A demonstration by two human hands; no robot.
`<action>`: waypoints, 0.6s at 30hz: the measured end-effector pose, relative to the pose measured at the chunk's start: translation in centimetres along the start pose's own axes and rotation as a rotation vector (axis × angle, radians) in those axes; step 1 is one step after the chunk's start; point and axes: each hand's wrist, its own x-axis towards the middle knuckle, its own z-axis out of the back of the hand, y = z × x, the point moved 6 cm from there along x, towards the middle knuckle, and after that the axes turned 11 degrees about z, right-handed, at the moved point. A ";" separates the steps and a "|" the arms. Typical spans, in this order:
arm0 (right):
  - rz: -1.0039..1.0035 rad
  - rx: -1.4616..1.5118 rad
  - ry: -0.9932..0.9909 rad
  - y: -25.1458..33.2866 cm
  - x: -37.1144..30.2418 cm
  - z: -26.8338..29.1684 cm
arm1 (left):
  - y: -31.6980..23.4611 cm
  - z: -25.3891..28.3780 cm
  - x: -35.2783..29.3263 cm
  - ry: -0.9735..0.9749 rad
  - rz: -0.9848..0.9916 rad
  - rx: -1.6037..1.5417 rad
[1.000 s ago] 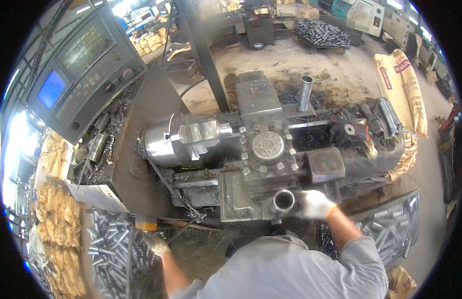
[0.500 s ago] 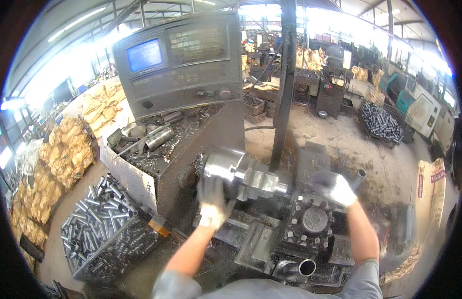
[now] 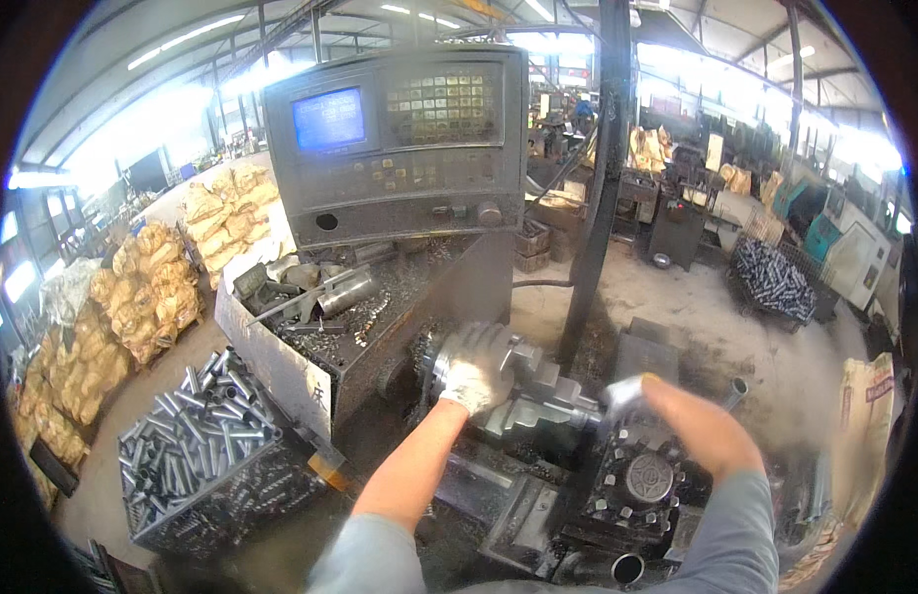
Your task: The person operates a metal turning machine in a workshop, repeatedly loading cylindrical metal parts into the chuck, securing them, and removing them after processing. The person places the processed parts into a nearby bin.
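My left hand [image 3: 482, 374], in a white glove, lies over the steel lathe chuck [image 3: 441, 364]; its fingers are smeared by motion. The chuck's stepped jaws [image 3: 538, 381] stick out to the right. My right hand [image 3: 625, 390], also gloved and blurred, is beside the outer end of the jaws, above the tool post [image 3: 650, 477]. Whether it holds anything cannot be made out. The square tool post has a round cap and several bolts around it.
A control panel [image 3: 395, 148] with a lit blue screen stands behind the chuck. Metal tubes fill a bin [image 3: 197, 510] at lower left. A chip-covered tray [image 3: 281, 346] holds loose metal parts. A dark upright post [image 3: 600, 198] rises behind the jaws. Yellowish sacks [image 3: 147, 287] are stacked at left.
My left hand has moved from the chuck's near side up onto its front. My right hand has come leftward from beyond the tool post to the jaws' outer end. The view has shifted.
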 end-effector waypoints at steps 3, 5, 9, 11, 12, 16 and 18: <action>0.116 0.092 -0.209 1.4 -0.3 1.9 | 0.1 1.1 -1.1 -0.021 0.020 -0.022; 0.167 0.163 -0.252 1.8 -0.5 1.9 | -0.4 1.9 -1.1 -0.056 -0.010 -0.015; -0.013 -0.463 -0.306 -1.4 -4.5 -0.1 | -1.1 2.0 -0.2 0.071 -0.008 0.031; -0.124 -0.516 -0.590 -4.4 -10.4 -0.8 | -1.5 2.8 -0.3 -0.110 -0.049 -0.028; -0.199 -0.502 -0.763 -5.7 -13.9 -1.1 | -2.0 2.8 -0.5 -0.171 -0.122 -0.008; 0.098 0.348 -1.739 -6.0 -24.0 -4.5 | -1.3 0.9 -0.8 -0.105 -0.106 0.005; -0.095 0.325 -1.757 -4.2 -27.3 -5.0 | -0.6 0.1 -0.2 0.008 -0.060 0.046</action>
